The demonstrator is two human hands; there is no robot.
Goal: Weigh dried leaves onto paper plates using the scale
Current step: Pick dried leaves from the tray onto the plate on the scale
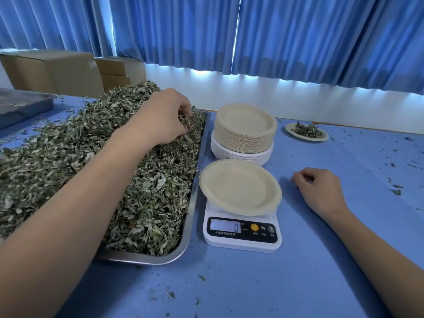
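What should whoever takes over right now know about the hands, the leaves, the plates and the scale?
Left hand: fingers closing on dried leaves in the metal tray.
Right hand: loosely curled, holding nothing, resting on the table.
Scale reads 0, with an empty plate on it.
Plate stack sits behind the scale.
Done: one filled plate set aside, far right.
Left: load this plate, weigh, repeat.
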